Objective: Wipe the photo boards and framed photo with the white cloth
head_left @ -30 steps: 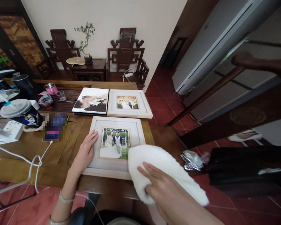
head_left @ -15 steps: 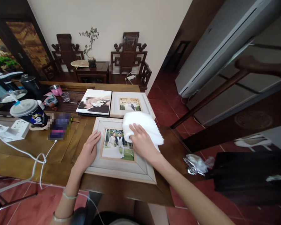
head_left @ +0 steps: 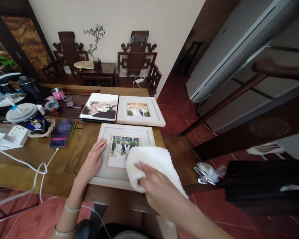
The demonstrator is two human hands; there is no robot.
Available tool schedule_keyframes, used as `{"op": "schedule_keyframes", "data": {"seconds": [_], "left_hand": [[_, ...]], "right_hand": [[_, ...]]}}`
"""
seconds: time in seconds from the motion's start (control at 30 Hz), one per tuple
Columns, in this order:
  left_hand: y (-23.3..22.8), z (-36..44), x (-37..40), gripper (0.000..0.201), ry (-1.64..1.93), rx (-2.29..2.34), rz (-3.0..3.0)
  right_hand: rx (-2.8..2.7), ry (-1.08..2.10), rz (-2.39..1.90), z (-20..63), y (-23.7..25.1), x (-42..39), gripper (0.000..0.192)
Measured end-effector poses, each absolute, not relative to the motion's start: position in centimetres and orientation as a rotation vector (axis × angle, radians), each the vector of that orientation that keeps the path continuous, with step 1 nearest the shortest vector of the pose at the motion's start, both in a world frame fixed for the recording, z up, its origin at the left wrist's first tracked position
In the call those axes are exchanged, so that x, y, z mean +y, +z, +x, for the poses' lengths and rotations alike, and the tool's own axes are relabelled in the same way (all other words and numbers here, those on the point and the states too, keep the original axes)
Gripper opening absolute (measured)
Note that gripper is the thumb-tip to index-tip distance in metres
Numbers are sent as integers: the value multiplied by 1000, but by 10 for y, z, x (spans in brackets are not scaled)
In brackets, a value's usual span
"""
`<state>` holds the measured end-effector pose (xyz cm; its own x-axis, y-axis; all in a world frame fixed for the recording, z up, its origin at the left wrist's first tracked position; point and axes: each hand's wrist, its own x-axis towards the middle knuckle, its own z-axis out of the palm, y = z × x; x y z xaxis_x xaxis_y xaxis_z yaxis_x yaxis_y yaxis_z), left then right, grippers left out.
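Observation:
A white-framed wedding photo (head_left: 126, 132) lies flat at the near edge of the wooden table (head_left: 35, 156). My left hand (head_left: 93, 161) rests flat on the frame's left border, fingers spread. My right hand (head_left: 155, 187) presses a white fluffy cloth (head_left: 151, 161) onto the frame's lower right part, covering that corner. Behind it lie a second white-framed photo (head_left: 139, 110) and a frameless photo print (head_left: 99, 107).
On the table's left stand a lidded cup (head_left: 27, 118), a white power strip (head_left: 17, 136) with cables, a phone (head_left: 61, 132), a pink mug (head_left: 57, 93) and a kettle (head_left: 26, 87). Carved chairs stand by the far wall. A dark bag (head_left: 264, 184) and foil wrapper (head_left: 208, 171) lie at right.
My right hand has dragged the cloth from the frame's upper right corner down toward its lower right. One second ago it was also low at the near right. My left hand stayed put.

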<state>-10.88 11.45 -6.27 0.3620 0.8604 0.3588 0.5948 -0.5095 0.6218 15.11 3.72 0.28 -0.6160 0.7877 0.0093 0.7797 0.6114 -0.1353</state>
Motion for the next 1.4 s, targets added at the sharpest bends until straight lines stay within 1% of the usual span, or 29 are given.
{"op": "schedule_keyframes", "data": {"seconds": [0.1, 0.2, 0.3, 0.37, 0.47, 0.63, 0.73, 0.87, 0.97, 1.03, 1.1, 1.2, 1.3, 1.4], "left_hand": [[-63, -110, 115, 51, 948, 1243, 2241], [-64, -111, 115, 51, 965, 1227, 2238], [-65, -112, 115, 50, 977, 1224, 2239], [-65, -111, 115, 50, 978, 1228, 2237], [-64, -110, 115, 50, 972, 1252, 2234], [-62, -110, 115, 50, 924, 1287, 2254], [-61, -109, 115, 50, 899, 1296, 2252], [-61, -109, 115, 49, 909, 1283, 2243], [-62, -109, 115, 48, 928, 1260, 2247], [-63, -110, 115, 48, 939, 1251, 2249], [-63, -110, 114, 48, 943, 1255, 2248], [-62, -109, 114, 48, 931, 1276, 2245], [-61, -108, 114, 48, 905, 1300, 2239], [-60, -108, 115, 48, 893, 1317, 2237]], "right_hand": [[-2684, 63, -1469, 146, -9, 80, 32], [-2588, -139, -1506, 145, -20, 118, 31], [-2593, -240, -1494, 141, -25, 133, 29], [-2664, -183, -1496, 137, -24, 125, 26], [-2794, 9, -1485, 133, -12, 89, 22], [-2938, 330, -1199, 133, 11, 26, 26], [-2879, 394, -1183, 131, 6, 29, 30], [-2728, 248, -1289, 130, -15, 82, 34], [-2643, 10, -1346, 130, -26, 127, 32], [-2610, -134, -1364, 127, -28, 144, 30], [-2638, -168, -1381, 122, -28, 144, 26], [-2788, 34, -1376, 113, -19, 115, 20], [-2968, 338, -1263, 109, -2, 71, 29], [-3037, 533, -1083, 109, 12, 43, 26]]}}
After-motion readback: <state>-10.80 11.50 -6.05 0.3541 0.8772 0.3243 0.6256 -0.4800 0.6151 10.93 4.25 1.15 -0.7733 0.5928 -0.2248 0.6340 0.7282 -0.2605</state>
